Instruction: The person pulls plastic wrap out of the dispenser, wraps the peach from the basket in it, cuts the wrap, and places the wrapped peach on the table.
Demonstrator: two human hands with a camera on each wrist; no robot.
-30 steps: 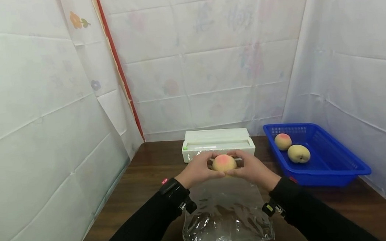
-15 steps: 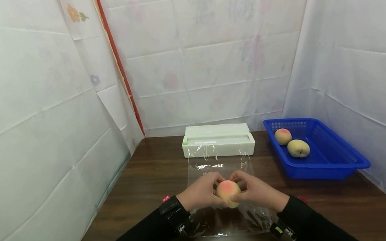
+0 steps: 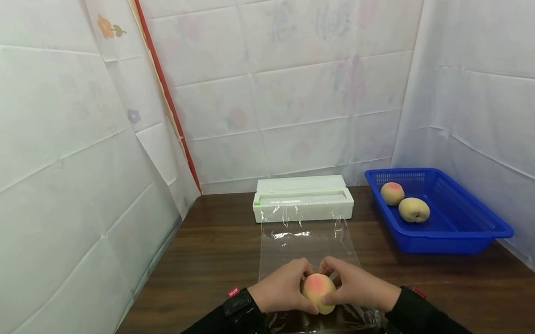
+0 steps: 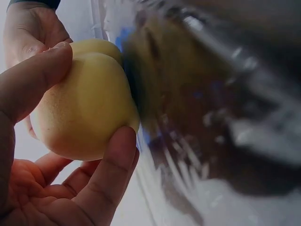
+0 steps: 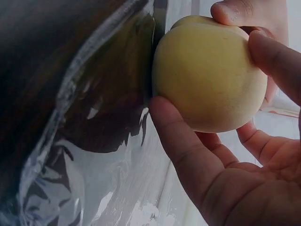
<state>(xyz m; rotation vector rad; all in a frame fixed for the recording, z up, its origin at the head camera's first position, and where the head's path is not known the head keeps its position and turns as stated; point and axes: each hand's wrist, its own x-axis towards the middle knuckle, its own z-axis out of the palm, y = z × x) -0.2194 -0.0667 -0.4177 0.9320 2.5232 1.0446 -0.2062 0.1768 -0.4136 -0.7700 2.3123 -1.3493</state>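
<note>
You hold a round yellow-pink peach [image 3: 318, 292] between both hands near the front edge of the dark brown wooden desk [image 3: 208, 257], midway along that edge. Your left hand [image 3: 282, 291] cups the fruit from its left side, fingers curled round it with the thumb on top and a fingertip [image 4: 115, 155] pressed under its lower curve. Your right hand [image 3: 357, 286] cups it from the right side in the same way, thumb [image 5: 181, 141] pressed against the peach's near side and the other fingers curled over the top. The peach sits on or just above a clear sheet of plastic cling film [image 3: 306, 244]; you cannot tell from the views whether it touches the film. That sheet runs back across the desk from under your hands to a long white plastic film dispenser box [image 3: 302, 199] standing against the back edge of the desk, at its middle. In the wrist views the film lies wrinkled and shiny just beside the fruit. At the back right corner of the desk rests a blue rectangular plastic basket [image 3: 459, 227], well apart from your hands, with two more yellow-pink peaches [image 3: 403, 202] lying touching or nearly touching in its far end. Black sleeves [image 3: 240, 327] cover both forearms.
</note>
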